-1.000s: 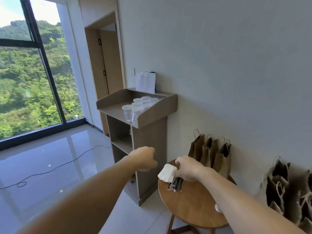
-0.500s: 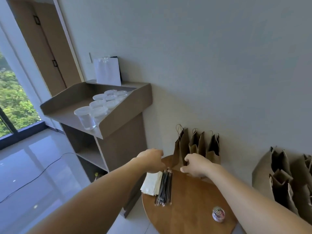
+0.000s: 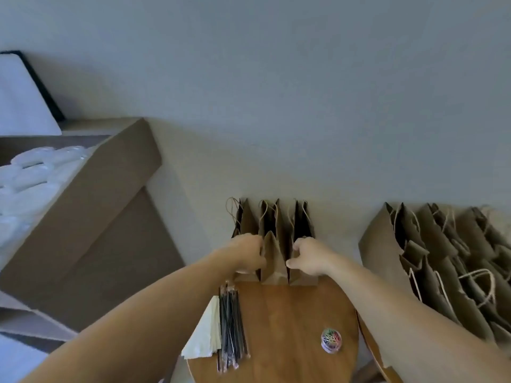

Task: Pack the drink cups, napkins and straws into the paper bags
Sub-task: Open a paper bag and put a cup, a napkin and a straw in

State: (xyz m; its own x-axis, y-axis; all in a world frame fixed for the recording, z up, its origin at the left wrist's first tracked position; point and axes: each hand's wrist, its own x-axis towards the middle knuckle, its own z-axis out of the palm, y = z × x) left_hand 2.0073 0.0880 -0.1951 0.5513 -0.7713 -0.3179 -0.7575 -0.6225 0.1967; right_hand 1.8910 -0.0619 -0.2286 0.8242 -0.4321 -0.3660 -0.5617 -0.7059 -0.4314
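Bag opening was judged in hand; paper bags [image 3: 273, 239] were stood at the table's [image 3: 290, 313] 12 o'clock.
Bag edges were pinched by the curled left hand [image 3: 247, 254] and right hand [image 3: 308, 257]; a mouth needed spreading next. Straws [image 3: 231, 322] and napkins [image 3: 206, 338] were laid at 8 o'clock, cups [image 3: 36, 167] at 9; close-packed neighbouring bags were judged a hindrance.

three bags [image 3: 273, 261] on table [image 3: 290, 327], two hands [image 3: 246, 254] [image 3: 309, 258]
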